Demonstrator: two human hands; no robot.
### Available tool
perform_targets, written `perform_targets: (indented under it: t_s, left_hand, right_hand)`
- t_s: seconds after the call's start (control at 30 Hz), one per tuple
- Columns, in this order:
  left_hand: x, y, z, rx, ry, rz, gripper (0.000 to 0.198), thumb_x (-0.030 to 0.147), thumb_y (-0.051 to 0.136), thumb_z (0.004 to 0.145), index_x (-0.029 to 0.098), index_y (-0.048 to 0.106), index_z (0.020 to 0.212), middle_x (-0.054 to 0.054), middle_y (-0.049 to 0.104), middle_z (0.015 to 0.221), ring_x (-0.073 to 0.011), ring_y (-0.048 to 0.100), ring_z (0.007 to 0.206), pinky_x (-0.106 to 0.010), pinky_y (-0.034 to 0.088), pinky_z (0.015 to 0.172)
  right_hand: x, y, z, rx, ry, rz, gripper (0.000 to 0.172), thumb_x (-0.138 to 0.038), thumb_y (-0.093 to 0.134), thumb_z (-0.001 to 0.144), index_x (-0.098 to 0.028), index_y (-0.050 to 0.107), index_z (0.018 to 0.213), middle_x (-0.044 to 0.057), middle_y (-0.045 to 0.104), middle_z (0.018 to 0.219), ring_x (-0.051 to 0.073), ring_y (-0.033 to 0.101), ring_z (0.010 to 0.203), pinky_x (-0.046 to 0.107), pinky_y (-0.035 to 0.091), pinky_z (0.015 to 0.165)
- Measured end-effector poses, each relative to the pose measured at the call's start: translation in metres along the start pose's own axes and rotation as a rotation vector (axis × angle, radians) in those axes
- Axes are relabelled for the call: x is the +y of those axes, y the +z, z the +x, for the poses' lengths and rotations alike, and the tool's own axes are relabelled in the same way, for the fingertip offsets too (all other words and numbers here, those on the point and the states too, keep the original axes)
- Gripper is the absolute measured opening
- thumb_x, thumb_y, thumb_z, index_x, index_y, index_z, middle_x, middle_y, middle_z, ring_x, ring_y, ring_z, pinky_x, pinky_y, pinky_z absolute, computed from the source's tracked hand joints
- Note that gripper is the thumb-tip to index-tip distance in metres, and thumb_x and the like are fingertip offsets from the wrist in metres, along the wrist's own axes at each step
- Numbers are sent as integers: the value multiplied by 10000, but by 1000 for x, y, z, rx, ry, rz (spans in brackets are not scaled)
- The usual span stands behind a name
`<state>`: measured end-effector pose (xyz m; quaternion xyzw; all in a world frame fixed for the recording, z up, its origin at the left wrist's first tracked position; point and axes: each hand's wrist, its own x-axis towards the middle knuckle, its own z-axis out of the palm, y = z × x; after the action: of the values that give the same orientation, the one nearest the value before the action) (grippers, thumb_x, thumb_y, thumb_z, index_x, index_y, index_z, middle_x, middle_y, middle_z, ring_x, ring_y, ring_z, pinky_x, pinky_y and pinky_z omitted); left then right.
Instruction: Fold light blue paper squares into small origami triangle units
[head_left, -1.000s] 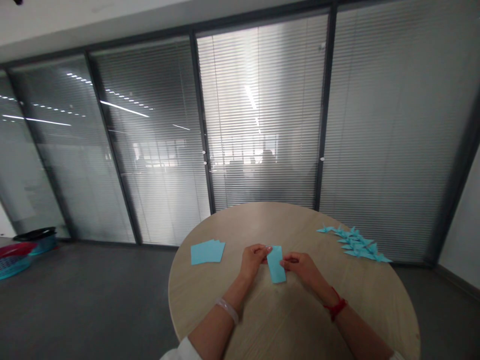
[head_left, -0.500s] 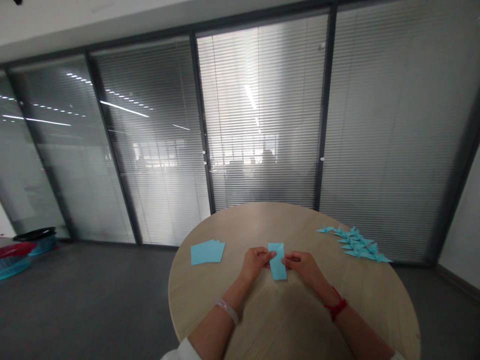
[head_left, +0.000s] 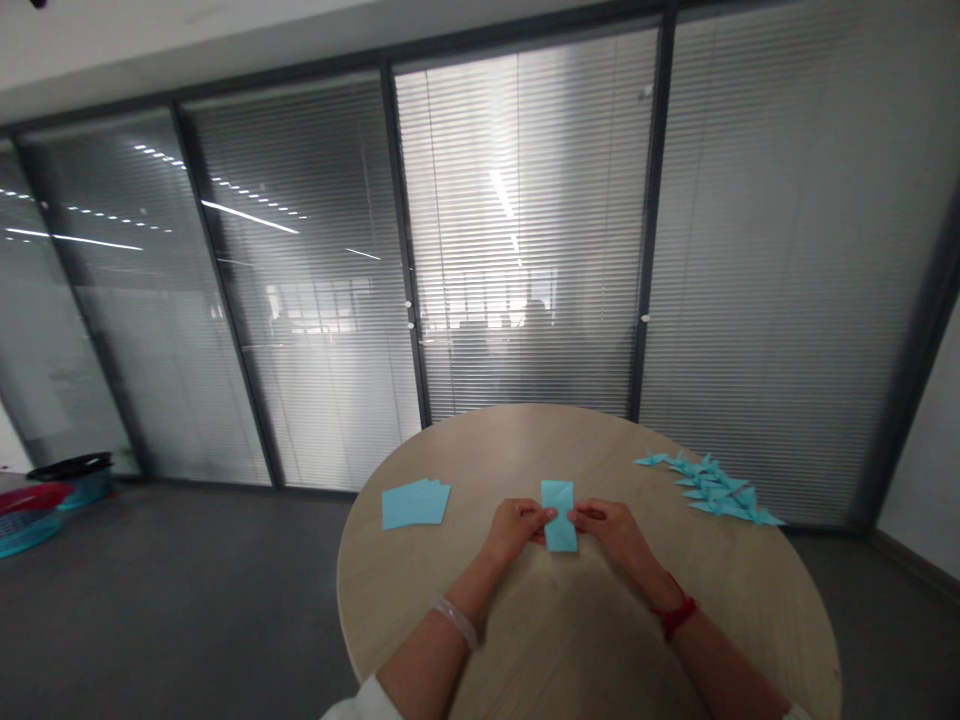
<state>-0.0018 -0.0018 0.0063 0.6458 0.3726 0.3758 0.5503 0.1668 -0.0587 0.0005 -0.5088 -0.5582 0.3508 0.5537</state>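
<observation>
Between my hands is a folded sheet of light blue paper (head_left: 559, 518), a narrow upright rectangle with a slanting crease near its top. My left hand (head_left: 517, 527) pinches its left edge between thumb and fingers. On the opposite edge, my right hand (head_left: 604, 522) grips the paper with thumb and fingertips. A small stack of flat blue paper sheets (head_left: 415, 503) lies to the left on the table. Over at the right, several folded blue paper cranes (head_left: 716, 487) sit bunched in a slanting row.
All the paper is on a round wooden table (head_left: 480, 450). Behind it runs a glass partition (head_left: 525, 220) with blinds. Baskets (head_left: 30, 520) stand on the floor at far left.
The folded paper has shifted slightly up and to the right, and looks a little straighter. Both hands have moved slightly with it, keeping their hold.
</observation>
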Motion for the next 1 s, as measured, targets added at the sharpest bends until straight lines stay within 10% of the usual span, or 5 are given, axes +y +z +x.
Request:
perform_targets:
  t_s: [1.0]
  left_hand:
    - [5, 5, -8, -112, 84, 151, 500, 651, 516, 664, 153, 567, 670, -34, 639, 588, -165, 602, 559, -264, 467, 564]
  right_hand:
    - [-9, -2, -1, 157, -11, 66, 425, -539, 717, 558, -143, 696, 709, 76, 711, 720, 249, 657, 703, 328, 517, 684]
